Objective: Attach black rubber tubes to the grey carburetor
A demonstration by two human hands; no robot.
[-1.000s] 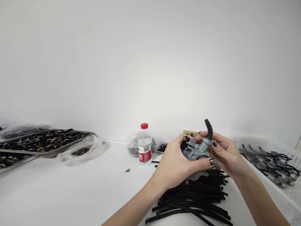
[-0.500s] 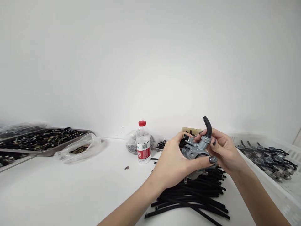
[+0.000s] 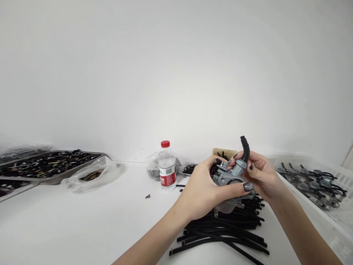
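A grey metal carburetor (image 3: 226, 179) is held up above the table between both hands. My left hand (image 3: 204, 187) is closed around its near side, with the thumb laid across the body. On the far right side, my right hand (image 3: 260, 173) pinches the ribbed collar at the carburetor's top, where a bent black rubber cap (image 3: 245, 149) sticks up. Some right fingers are hidden behind the part. Beneath the hands lies a heap of black rubber hoses (image 3: 223, 235).
To the right, a white crate (image 3: 311, 221) holds several carburetors (image 3: 311, 184). Behind stand a red-capped water bottle (image 3: 167, 167), a bag of small grey parts (image 3: 154, 172) and a yellowish bin (image 3: 217, 151). At left are a parts tray (image 3: 59, 179) and a clear plastic bag (image 3: 106, 171).
Both hands keep their hold on the carburetor, which has tilted very slightly. The view has shifted a little; nothing has been taken up or let go.
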